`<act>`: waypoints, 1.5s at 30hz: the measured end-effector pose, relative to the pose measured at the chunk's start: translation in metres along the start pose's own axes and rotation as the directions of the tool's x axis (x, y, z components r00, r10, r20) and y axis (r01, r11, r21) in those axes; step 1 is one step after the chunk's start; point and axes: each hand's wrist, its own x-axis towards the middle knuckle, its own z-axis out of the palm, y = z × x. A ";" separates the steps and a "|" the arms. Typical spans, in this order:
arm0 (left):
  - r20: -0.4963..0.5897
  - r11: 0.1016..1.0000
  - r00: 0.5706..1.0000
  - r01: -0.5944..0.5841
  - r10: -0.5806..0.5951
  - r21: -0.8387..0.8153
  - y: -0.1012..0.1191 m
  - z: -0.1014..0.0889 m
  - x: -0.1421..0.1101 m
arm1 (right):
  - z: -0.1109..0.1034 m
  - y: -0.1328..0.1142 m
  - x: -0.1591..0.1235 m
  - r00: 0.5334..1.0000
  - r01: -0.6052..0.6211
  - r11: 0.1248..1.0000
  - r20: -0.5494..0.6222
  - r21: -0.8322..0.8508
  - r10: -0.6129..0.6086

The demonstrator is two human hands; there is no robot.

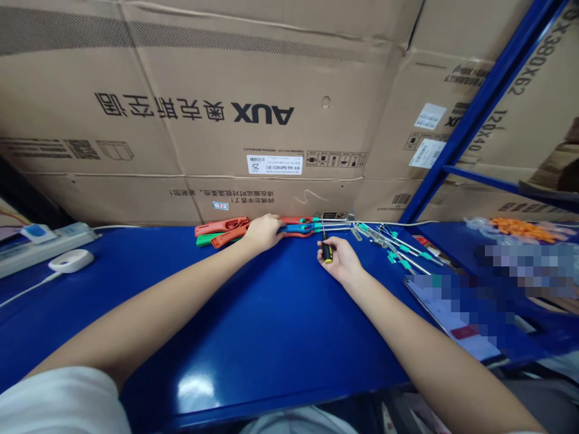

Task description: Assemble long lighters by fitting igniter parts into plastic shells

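My right hand [340,259] is closed around a small screwdriver [327,252] with a black and yellow handle. Its shaft points away from me, toward the cardboard. To the left, my left hand [263,232] is closed over the handles of several long-necked lighters, with its fingertips hidden. A blue lighter [296,229] comes out from under that hand, its metal neck pointing right. Red lighters [221,226] and a green lighter [205,240] lie on its other side, against the cardboard. Loose metal lighter necks [398,244] with green parts are piled right of the screwdriver.
A large printed cardboard sheet [190,144] stands along the back of the blue table [253,337]. At left are a power strip [54,244] and a white oval device [71,260]. A tablet [452,319] and orange parts [522,229] lie at right, near a blue metal post [479,90].
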 end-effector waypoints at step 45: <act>0.182 0.894 0.982 0.132 -0.058 -0.428 0.002 -0.072 -0.112 | -0.012 -0.032 -0.033 0.396 0.868 -0.256 0.905 -0.425 -0.158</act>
